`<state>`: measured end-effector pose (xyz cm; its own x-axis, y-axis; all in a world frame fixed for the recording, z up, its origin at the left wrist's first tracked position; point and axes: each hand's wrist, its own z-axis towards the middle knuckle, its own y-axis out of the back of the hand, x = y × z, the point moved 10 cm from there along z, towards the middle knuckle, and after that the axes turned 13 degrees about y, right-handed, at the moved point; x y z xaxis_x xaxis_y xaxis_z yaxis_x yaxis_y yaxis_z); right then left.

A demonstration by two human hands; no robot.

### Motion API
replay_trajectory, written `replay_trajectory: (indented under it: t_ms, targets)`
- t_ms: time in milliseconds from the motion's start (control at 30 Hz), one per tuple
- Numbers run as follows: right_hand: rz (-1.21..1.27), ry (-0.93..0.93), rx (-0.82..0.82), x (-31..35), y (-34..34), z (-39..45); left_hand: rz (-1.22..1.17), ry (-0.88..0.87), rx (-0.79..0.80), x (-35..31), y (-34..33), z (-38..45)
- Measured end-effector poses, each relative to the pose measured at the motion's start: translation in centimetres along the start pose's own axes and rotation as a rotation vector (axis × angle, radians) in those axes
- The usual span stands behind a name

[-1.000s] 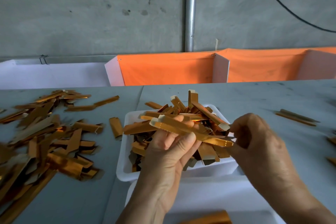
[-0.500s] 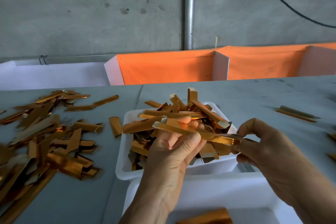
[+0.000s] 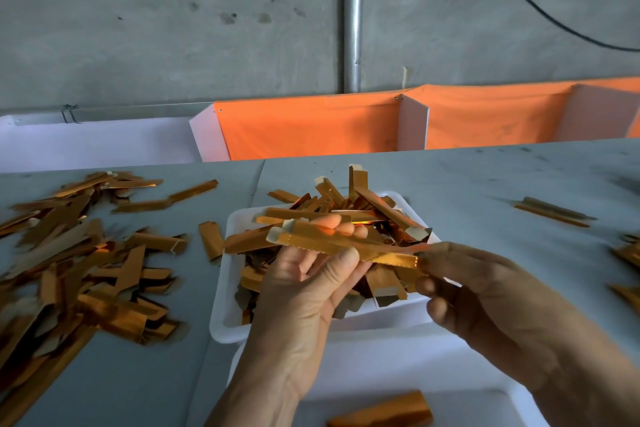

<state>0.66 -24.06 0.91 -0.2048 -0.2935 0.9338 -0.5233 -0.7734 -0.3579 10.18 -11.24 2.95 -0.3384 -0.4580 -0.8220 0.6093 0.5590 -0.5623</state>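
A copper-foil strip (image 3: 346,248) is gripped by the left hand (image 3: 304,291), its end pinched by the right hand (image 3: 485,295), probably for folding.

Tray (image 3: 224,291) holds heaped strips (image 3: 381,215); held strip (image 3: 388,256) above it. Loose pile (image 3: 76,270) lies left of tray, two strips (image 3: 554,212) right, bins (image 3: 311,125) behind, second container (image 3: 381,360) before.

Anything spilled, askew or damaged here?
The white tray is overfilled: copper foil strips heap above its rim, and an upright strip juts up at the back. A scattered pile sprawls loose on the table to its left. The held strip, between left hand and right hand, looks undamaged.
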Motion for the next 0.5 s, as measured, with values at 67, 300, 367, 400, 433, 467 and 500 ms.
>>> replay_trajectory:
  t_ms: [67,300,367,400,433,467,500]
  targets:
    - [0.079,-0.008,0.016,0.1,-0.4,0.0,0.022,-0.02,0.004,-0.1,0.0,-0.1]
    - [0.234,-0.131,0.059,-1.4,-1.7,-0.7,0.181,-0.085,0.03,-0.2,-0.3,-0.4]
    - [0.337,-0.197,0.109,-2.0,-2.7,-1.0,0.269,-0.098,0.026,-0.2,-0.7,-0.6]
    - [0.403,-0.226,0.136,-2.2,-3.4,-1.2,0.302,-0.104,0.023,-0.3,-0.8,-0.7]
    - [0.459,-0.248,0.165,-2.3,-4.0,-1.3,0.316,-0.111,0.024,-0.4,-0.9,-0.7]
    - [0.492,-0.26,0.191,-2.3,-4.5,-1.5,0.32,-0.12,0.026,-0.5,-0.8,-0.8]
    - [0.499,-0.264,0.212,-2.2,-4.8,-1.5,0.325,-0.129,0.023,-0.7,-0.7,-0.8]
